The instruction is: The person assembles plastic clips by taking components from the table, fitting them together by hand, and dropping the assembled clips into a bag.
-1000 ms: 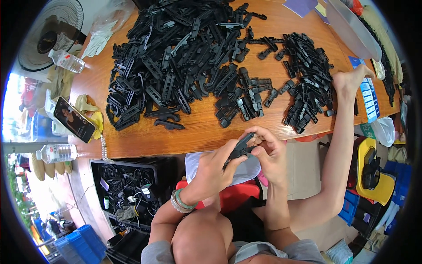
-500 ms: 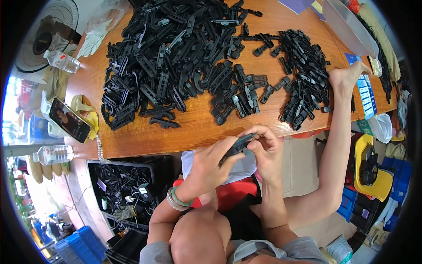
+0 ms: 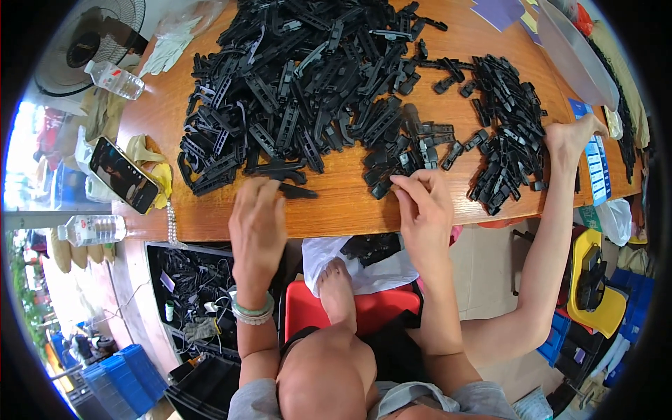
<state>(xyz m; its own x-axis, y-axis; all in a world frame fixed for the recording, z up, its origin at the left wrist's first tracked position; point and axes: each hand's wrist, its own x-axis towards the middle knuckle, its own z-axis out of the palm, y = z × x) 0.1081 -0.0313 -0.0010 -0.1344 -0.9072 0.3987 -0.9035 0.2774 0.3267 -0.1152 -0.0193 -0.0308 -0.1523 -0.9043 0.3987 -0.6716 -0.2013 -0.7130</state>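
Note:
My left hand point(image 3: 257, 227) is over the table's front edge, back up, beside a few long black plastic strips point(image 3: 297, 190) at the near edge of the big pile. Its fingers bend down, and I cannot make out whether they grip anything. My right hand point(image 3: 428, 213) reaches over the edge further right, thumb and forefinger slightly apart. Its fingertips are by a cluster of small black plastic clips point(image 3: 380, 189), and no piece shows between them. Below the table edge, black pieces point(image 3: 371, 248) lie in a white plastic bag point(image 3: 318, 255).
A large heap of long black pieces point(image 3: 294, 84) covers the wooden table's point(image 3: 329, 217) middle. A smaller heap of clips point(image 3: 507, 140) lies right, by my bare foot point(image 3: 567, 133). At left are a phone point(image 3: 122, 175), water bottles point(image 3: 115, 80) and a fan point(image 3: 84, 49).
Both hands have separated from the black piece they held together and moved forward to the table, left hand leftward. That piece is out of them. Black pieces now show in the white bag.

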